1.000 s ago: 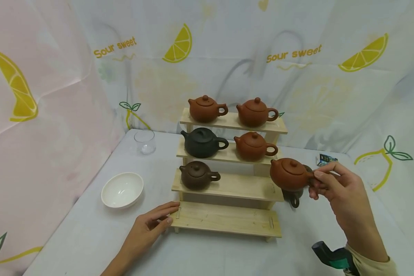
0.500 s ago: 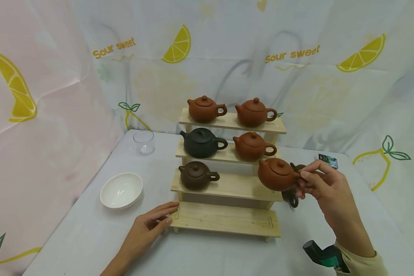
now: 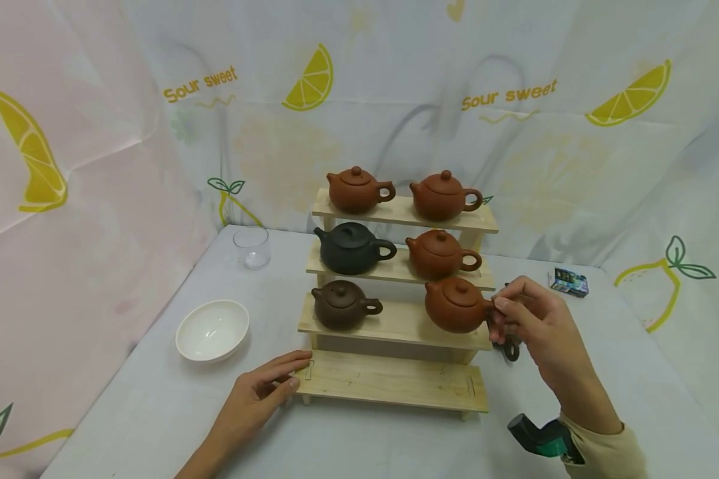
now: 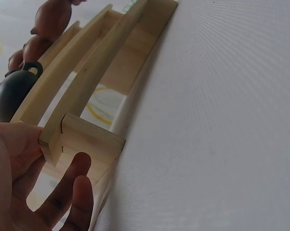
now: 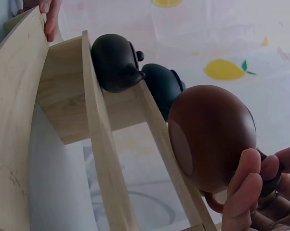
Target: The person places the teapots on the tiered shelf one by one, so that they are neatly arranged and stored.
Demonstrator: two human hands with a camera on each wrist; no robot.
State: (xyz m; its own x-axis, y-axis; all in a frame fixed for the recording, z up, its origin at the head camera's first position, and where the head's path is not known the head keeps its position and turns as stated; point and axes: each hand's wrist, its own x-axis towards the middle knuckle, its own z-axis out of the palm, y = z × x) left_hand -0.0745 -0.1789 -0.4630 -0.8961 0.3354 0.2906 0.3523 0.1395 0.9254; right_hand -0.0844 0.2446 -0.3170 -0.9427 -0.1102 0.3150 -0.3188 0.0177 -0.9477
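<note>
My right hand (image 3: 539, 326) pinches the handle of a reddish-brown clay teapot (image 3: 455, 306). The teapot appears over the right part of the third tier from the top; whether its base touches the wood is hidden in the head view. On that tier's left sits a dark brown teapot (image 3: 341, 305). My left hand (image 3: 254, 396) touches the left end of the lowest tier of the wooden stand (image 3: 389, 379), its fingers fairly straight. In the left wrist view the stand's end corner (image 4: 51, 144) meets that hand. Part of a dark teapot (image 3: 511, 348) shows behind my right hand.
Two reddish-brown teapots (image 3: 359, 191) stand on the top tier. Below them are a black-green teapot (image 3: 350, 249) and another reddish-brown one (image 3: 437, 256). A white bowl (image 3: 212, 330) and a clear glass (image 3: 253, 249) stand at left; a small box (image 3: 569, 282) lies at right.
My right hand has carried the reddish-brown teapot left, from beside the stand to over the third tier's right part. The left hand has stayed at the lowest tier.
</note>
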